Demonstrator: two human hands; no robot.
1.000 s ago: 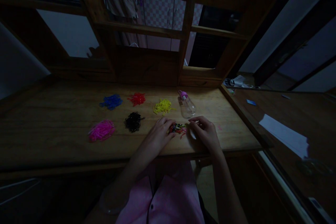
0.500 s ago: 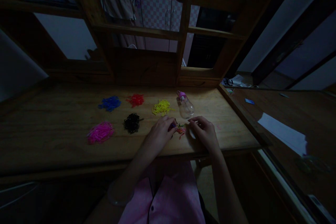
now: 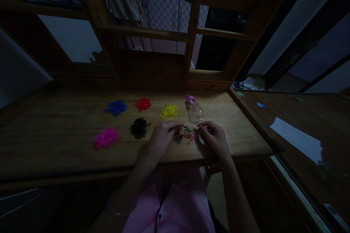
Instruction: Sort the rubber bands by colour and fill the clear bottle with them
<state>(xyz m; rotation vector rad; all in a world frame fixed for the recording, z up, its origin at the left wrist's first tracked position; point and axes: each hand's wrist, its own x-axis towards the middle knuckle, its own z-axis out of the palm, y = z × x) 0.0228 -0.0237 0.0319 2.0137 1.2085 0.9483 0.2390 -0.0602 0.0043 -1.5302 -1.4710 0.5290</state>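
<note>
A small mixed heap of coloured rubber bands (image 3: pixel 186 135) lies on the wooden desk between my two hands. My left hand (image 3: pixel 161 137) is at the heap's left side, fingers stretched over its far edge and apart from the thumb. Close by on the right, my right hand (image 3: pixel 215 137) rests with thumb and fingertips drawn together; whatever they pinch is too small and dark to name. A whitish object (image 3: pixel 201 139) shows partly beneath that hand. Just beyond lies a clear bulb-shaped bottle (image 3: pixel 196 112) with a pink cap.
Separate piles of bands lie leftward: yellow (image 3: pixel 169 111), red (image 3: pixel 142 104), blue (image 3: pixel 116 107), black (image 3: pixel 139 128) and pink (image 3: pixel 106 137). A wooden shelf frame (image 3: pixel 153 35) rises behind the desk. White paper (image 3: pixel 296 139) lies on the surface at right.
My left hand has drawn slightly left and its fingers have opened from a purple piece, uncovering more of the mixed heap. My right hand stays almost still.
</note>
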